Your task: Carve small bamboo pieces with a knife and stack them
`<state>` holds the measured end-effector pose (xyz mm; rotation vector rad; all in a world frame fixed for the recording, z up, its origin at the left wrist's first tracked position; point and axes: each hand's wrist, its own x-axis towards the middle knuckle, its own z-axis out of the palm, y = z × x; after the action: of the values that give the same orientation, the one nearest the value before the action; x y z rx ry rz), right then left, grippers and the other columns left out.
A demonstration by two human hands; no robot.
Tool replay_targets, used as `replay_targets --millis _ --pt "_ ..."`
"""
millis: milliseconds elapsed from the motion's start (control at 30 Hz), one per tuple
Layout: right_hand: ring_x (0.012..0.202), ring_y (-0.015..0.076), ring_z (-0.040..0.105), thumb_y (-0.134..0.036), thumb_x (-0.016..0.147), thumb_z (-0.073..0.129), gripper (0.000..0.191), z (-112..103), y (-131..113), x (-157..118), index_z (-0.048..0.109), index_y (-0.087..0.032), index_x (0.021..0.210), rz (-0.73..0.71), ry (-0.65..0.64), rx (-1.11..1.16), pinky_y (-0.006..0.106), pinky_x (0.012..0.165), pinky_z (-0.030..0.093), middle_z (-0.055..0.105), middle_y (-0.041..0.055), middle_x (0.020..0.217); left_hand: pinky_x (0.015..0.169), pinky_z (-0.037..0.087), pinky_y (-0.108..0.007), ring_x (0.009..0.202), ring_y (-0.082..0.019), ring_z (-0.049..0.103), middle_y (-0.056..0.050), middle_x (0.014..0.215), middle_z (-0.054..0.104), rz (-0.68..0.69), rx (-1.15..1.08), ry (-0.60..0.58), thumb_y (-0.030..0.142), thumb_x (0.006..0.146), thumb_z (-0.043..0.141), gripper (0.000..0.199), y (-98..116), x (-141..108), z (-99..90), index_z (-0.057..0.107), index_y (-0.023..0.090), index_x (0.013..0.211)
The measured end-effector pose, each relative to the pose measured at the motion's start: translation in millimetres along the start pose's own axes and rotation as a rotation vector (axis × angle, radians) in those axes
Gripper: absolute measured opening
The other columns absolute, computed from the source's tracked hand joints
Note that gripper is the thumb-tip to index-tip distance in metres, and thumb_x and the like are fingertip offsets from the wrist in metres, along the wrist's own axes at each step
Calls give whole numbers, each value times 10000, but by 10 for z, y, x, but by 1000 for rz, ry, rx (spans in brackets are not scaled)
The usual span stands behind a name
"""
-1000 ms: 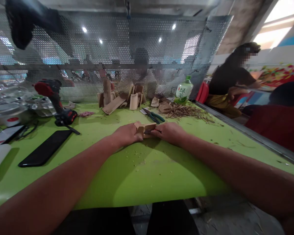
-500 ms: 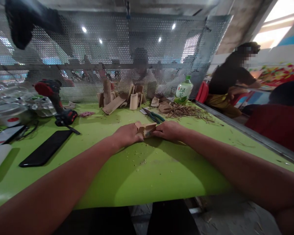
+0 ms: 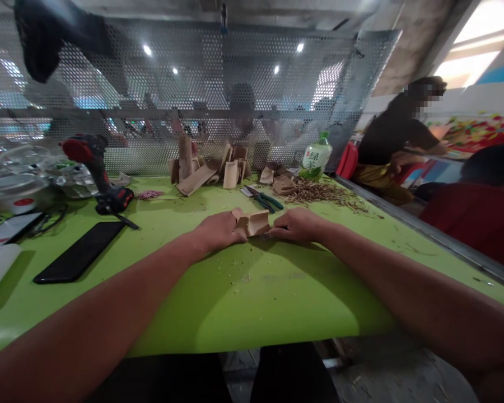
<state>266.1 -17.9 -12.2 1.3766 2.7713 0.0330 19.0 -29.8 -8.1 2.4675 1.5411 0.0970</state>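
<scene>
Head view: the left hand [image 3: 218,230] and right hand [image 3: 297,225] pinched a folded tan piece [image 3: 252,223] between curled fingers [image 3: 277,229], near the middle of the surface [image 3: 252,296].

Matt, rough wood piece [image 3: 252,223] (unpainted) on glossy green plastic tabletop [image 3: 252,302].

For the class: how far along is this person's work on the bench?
Apparently done: the brown pieces standing further back. In hand: a folded brown piece between the left hand and right hand. Still left: a heap of brown slivers beside the green-handled pliers.
</scene>
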Motion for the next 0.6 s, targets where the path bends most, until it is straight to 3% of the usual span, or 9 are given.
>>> replay_targets --millis 133,367,600 --pt "597 153 477 -659 927 332 581 13 5 -21 662 -201 789 83 31 82 279 554 248 637 50 717 666 458 -324 841 -278 653 -133 993 697 -11 -51 24 529 754 640 569 -36 1 14 573 161 1182" --pt "697 167 518 -512 953 409 350 -50 -86 -47 576 -209 1008 92 125 204 256 596 286 642 53 856 786 484 -320 939 -255 654 -102 1126 686 123 -192 90 486 798 608 594 -112 12 79 477 224 1315" --pt "712 174 559 -487 940 471 324 1 -113 -31 635 -240 1071 108 153 205 249 613 311 679 46 864 779 485 -317 936 -261 652 -105 1098 690 151 -213 80 411 760 644 590 -167 54 96 501 199 1292"
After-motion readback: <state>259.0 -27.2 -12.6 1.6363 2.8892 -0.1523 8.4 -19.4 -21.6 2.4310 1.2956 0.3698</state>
